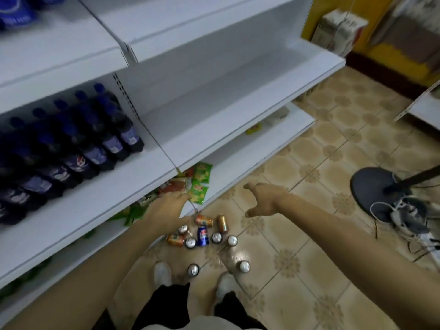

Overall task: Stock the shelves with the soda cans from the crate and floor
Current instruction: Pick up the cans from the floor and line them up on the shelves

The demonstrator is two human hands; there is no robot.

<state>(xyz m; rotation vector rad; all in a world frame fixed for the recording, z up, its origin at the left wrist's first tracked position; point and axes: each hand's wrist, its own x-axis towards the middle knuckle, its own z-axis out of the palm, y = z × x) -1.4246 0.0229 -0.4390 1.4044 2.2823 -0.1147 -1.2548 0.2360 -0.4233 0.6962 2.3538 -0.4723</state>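
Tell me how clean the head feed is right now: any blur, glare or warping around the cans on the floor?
Head view: motion blur smears the cola bottles and upper shelves; wide-angle lens bows the shelf edges; floor tiles show soft glare near the cans, which stay fairly readable; both empty hands, left hand and right hand, look slightly soft.

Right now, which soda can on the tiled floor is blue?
The blue soda can lying on its side in the middle of the cluster, label facing up. The other tipped cans nearby are orange or gold, and the upright ones show only silver tops.
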